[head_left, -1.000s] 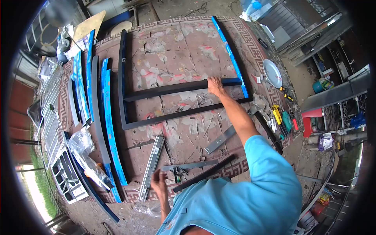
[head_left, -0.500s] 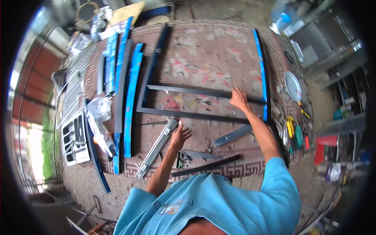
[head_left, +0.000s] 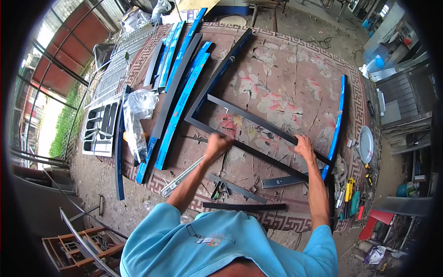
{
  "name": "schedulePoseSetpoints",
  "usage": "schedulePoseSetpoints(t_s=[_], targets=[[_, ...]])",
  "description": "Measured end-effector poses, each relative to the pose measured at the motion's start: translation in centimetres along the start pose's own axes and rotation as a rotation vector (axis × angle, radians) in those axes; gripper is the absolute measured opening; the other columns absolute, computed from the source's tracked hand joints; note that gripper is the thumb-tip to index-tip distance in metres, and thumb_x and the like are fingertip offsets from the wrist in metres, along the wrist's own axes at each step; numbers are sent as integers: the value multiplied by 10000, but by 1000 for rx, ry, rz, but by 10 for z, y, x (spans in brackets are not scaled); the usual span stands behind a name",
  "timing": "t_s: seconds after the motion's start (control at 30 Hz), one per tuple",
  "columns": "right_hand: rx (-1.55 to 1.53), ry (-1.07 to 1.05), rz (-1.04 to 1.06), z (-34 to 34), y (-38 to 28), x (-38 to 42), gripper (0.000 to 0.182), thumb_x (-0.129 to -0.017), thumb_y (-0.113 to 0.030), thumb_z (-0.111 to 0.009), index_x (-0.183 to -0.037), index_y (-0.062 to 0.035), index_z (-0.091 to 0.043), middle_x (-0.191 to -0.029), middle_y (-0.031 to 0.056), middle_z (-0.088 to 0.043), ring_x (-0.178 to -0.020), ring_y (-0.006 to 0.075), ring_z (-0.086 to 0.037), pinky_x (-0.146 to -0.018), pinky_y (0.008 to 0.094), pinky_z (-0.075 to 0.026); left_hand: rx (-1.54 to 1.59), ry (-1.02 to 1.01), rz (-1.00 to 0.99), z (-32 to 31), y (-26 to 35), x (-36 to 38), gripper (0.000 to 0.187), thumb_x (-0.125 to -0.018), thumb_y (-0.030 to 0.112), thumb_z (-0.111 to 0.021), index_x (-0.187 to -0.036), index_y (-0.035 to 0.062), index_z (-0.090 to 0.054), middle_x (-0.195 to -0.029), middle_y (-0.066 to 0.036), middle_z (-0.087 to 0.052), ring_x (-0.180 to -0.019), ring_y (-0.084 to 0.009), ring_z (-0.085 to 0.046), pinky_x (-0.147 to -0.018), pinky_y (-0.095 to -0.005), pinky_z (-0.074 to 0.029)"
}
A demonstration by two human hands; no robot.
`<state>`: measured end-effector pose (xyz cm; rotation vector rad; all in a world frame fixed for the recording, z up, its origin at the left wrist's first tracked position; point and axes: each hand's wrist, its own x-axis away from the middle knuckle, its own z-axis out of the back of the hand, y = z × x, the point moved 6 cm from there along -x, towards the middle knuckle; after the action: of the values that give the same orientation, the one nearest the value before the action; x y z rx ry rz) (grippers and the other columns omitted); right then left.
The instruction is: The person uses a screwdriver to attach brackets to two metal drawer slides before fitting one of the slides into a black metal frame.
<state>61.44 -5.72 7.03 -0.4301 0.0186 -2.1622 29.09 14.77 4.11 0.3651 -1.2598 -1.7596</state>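
Observation:
On the patterned mat lies a dark frame made of long bars (head_left: 272, 159), with blue film along its right bar (head_left: 340, 120). My left hand (head_left: 218, 146) is closed at the near bar, its fingers partly smeared by motion. My right hand (head_left: 304, 148) grips the inner crossbar (head_left: 260, 121), close to where it meets the right side. Under my left forearm lies a metal drawer slide (head_left: 182, 177), partly hidden. A short grey bar (head_left: 284, 181) rests beside my right forearm, and a black strip (head_left: 244, 206) lies nearer my body.
Several blue-filmed bars (head_left: 184, 111) lie to the left, beside a clear plastic bag (head_left: 137, 115) and a black tray (head_left: 100, 124). A wire rack (head_left: 110, 83) stands behind them. At right are a round plate (head_left: 366, 144), a yellow tool (head_left: 349, 189) and a green-handled tool (head_left: 355, 203).
My left hand has left the drawer slide and moved up to the frame's near bar. My right hand stays on the crossbar. The whole view has turned, so the frame appears more slanted.

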Motion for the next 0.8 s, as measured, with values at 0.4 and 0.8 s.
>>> schedulePoseSetpoints(t_s=[0.4,0.8], targets=[[-404,-109,381,-35,-234,-129,907,-593,-453,-788,-1352,-167,-381,-1195,259,-500,-1155,388,-459,-964,448,-386,-602,177,-123,109,8,-242,845,-581,549,-758,-1115,-53,-501,-1079,-294,-563,-987,-423,-563,-829,-442,-473],[-192,225,139,11,-193,-138,559,-728,-95,-580,-1273,-149,-463,-1047,202,-549,-974,362,-545,-780,468,-427,-408,82,-425,152,165,-158,654,-774,265,-667,-1308,13,-388,-1144,-205,-578,-1084,-289,-557,-906,-343,-423]])
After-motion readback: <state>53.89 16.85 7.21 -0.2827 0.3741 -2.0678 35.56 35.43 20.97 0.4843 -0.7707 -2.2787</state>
